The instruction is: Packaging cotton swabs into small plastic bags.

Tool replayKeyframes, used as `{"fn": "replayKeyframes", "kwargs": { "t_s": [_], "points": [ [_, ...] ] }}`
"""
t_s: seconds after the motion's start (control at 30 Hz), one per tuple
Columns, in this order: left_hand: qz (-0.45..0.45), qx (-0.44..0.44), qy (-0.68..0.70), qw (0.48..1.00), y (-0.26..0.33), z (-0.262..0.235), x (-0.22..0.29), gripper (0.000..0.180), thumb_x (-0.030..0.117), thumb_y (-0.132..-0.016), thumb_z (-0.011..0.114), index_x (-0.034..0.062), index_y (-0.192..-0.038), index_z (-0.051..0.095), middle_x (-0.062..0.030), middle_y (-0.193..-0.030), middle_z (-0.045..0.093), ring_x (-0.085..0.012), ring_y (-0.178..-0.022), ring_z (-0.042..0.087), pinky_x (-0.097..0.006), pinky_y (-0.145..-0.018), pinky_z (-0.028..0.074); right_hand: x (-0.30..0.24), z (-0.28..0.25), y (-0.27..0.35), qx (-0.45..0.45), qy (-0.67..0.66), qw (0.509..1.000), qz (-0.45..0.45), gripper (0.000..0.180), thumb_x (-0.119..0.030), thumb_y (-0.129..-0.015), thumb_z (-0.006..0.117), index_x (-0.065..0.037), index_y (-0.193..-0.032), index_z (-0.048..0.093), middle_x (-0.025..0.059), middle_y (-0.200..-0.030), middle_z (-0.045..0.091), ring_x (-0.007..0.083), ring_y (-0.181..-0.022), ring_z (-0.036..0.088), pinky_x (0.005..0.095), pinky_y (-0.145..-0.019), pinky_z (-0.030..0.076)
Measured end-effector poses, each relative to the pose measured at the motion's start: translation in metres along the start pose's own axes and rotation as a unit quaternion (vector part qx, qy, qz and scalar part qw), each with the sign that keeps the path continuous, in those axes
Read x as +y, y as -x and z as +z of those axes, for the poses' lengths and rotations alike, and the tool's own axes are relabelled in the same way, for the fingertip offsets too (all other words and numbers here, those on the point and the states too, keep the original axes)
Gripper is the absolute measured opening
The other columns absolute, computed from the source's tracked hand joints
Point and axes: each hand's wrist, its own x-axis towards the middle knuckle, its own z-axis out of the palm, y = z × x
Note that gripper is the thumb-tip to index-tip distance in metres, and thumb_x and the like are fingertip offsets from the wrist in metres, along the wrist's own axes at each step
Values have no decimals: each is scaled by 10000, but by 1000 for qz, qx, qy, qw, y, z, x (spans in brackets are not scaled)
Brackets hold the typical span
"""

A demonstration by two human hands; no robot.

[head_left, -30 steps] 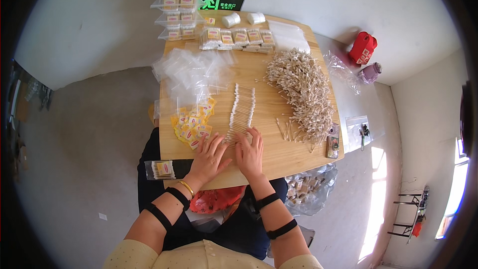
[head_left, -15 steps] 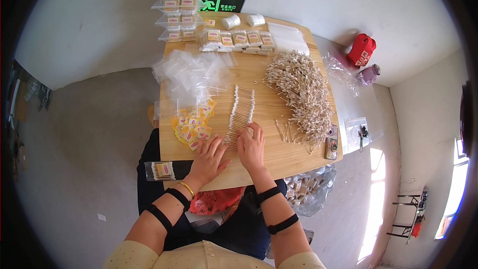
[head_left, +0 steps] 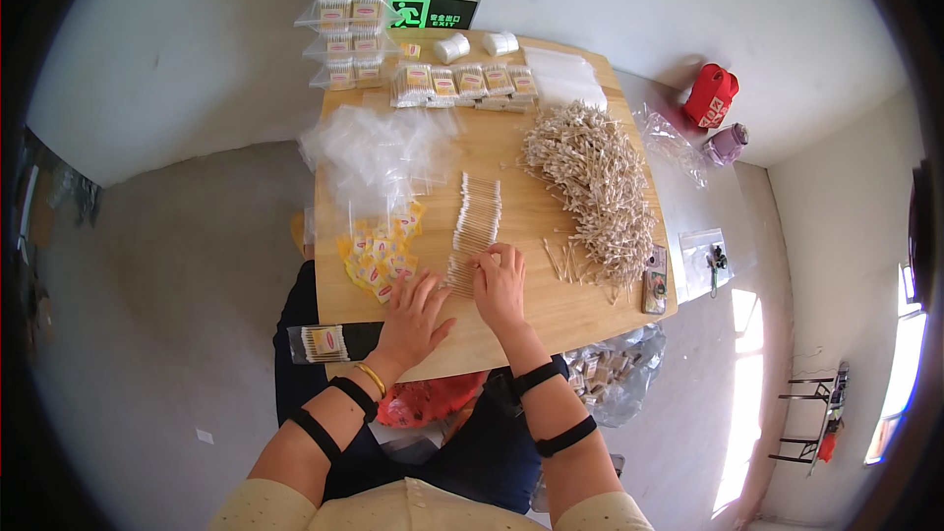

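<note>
A ladder-like row of cotton swabs point(head_left: 478, 211) lies side by side down the middle of the wooden table. At its near end a small group of swabs point(head_left: 458, 277) sits slightly apart from the rest, between my hands. My left hand point(head_left: 413, 315) rests with fingers spread, its fingertips by the left ends of this group. My right hand point(head_left: 500, 287) has its fingers bent and close together over the group's right ends, partly hiding them. Yellow printed cards point(head_left: 379, 254) lie scattered just beyond my left hand.
A large heap of loose swabs point(head_left: 595, 192) covers the table's right side. Clear plastic bags point(head_left: 379, 152) pile up at left. Packed swab bundles point(head_left: 467, 82) line the back. A filled packet point(head_left: 323, 343) lies at the near left edge; a small device point(head_left: 656, 280) is at right.
The near swabs have come apart from the row, leaving a small gap. My right hand has shifted slightly toward me; my left hand has barely moved. The view has tilted a little.
</note>
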Motion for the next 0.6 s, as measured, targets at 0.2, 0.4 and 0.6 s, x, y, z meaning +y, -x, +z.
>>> {"fn": "replayKeyframes", "kwargs": {
  "t_s": [0.2, 0.4, 0.6],
  "points": [
    [1, -53, -113, 992, -22, 12, 14, 731, 512, -1013, 516, 55, -1568, 384, -125, -1649, 328, -300, -1565, 228, -600, -1261, 112, 3, 0, 7, -2, -16, 1000, -3, 176, -55, -862, 638, -92, -1018, 710, 133, -1198, 576, 371, -1190, 506, 502, -1061, 402],
    [8, -122, -171, 978, -16, 16, 20, 833, 580, -1012, 464, 35, -1617, 290, -112, -1692, 277, -254, -1589, 189, -581, -1279, 56, 5, -21, 29, 12, -52, 998, 19, 286, -73, -872, 621, -80, -1152, 681, 156, -1216, 588, 382, -1205, 514, 497, -1062, 407],
    [3, -94, -171, 981, 1, 23, 22, 844, 583, -989, 507, 30, -1600, 325, -111, -1669, 317, -265, -1572, 238, -574, -1278, 84, 2, -28, 67, -5, -76, 997, 35, 481, -97, -889, 622, -31, -1364, 585, 191, -1374, 561, 396, -1297, 501, 507, -1128, 382]
  ]
}}
